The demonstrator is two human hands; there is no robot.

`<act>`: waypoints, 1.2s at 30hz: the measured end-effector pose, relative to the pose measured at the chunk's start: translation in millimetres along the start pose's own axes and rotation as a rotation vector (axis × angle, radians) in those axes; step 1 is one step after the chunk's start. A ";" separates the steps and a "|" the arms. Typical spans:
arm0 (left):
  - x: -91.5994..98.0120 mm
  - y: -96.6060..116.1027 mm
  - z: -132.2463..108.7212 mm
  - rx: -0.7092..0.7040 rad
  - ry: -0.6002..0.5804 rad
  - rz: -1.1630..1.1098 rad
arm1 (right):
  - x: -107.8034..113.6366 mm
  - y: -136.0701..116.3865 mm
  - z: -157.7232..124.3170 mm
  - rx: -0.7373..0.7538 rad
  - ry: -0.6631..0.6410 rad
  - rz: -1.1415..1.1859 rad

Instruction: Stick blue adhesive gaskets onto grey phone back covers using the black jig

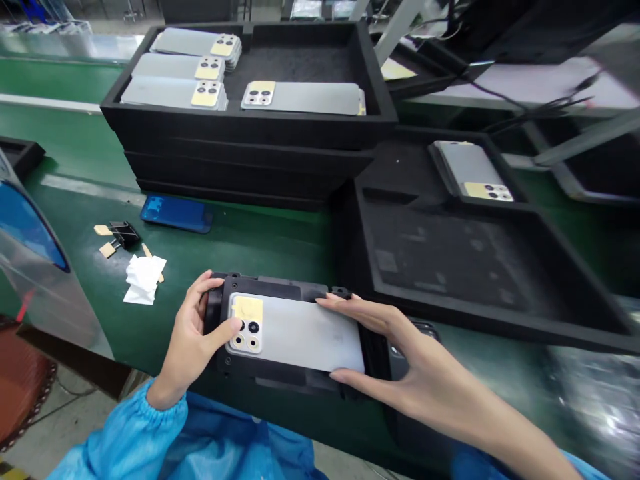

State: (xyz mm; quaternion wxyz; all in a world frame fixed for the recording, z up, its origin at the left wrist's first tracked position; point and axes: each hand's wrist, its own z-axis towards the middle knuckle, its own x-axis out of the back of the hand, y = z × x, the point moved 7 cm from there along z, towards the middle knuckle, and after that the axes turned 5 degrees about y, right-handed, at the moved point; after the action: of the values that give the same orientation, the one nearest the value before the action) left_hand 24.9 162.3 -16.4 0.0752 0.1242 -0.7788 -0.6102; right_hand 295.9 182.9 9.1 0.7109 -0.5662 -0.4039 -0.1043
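Observation:
A silver phone back cover (305,333) with a yellow sticker over its camera area lies in a black fixture (280,287) at the near edge of the green table. My left hand (193,340) grips the fixture's left end, thumb pressed on the cover beside the camera holes. My right hand (395,353) spans the cover's right end, fingers along its far edge and thumb on its near edge.
A stack of black foam trays (240,143) behind holds several more silver covers (175,93). To the right, another black tray (450,267) has one cover (473,170) at its back. A blue phone-shaped part (175,213), a binder clip (123,233) and a white wipe (144,277) lie at the left.

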 end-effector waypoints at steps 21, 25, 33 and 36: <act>-0.1 2.0 2.6 -0.072 -0.054 0.068 | -2.6 -2.5 4.4 -0.079 -0.075 -0.086; 0.4 2.8 3.4 -0.071 -0.065 0.077 | -7.9 -15.8 7.4 0.016 -0.123 -0.076; 1.4 4.5 6.7 -0.102 -0.055 0.136 | -38.8 -27.1 0.2 0.138 -0.001 -0.398; 3.2 4.8 10.4 -0.099 -0.041 0.147 | -42.6 -34.8 -13.1 0.169 0.170 -0.518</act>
State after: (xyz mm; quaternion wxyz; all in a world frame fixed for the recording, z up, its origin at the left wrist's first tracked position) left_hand 18.6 172.1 -14.4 0.1098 0.0504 -0.7562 -0.6430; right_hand 253.0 146.3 4.2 0.7366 -0.3720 -0.4814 -0.2953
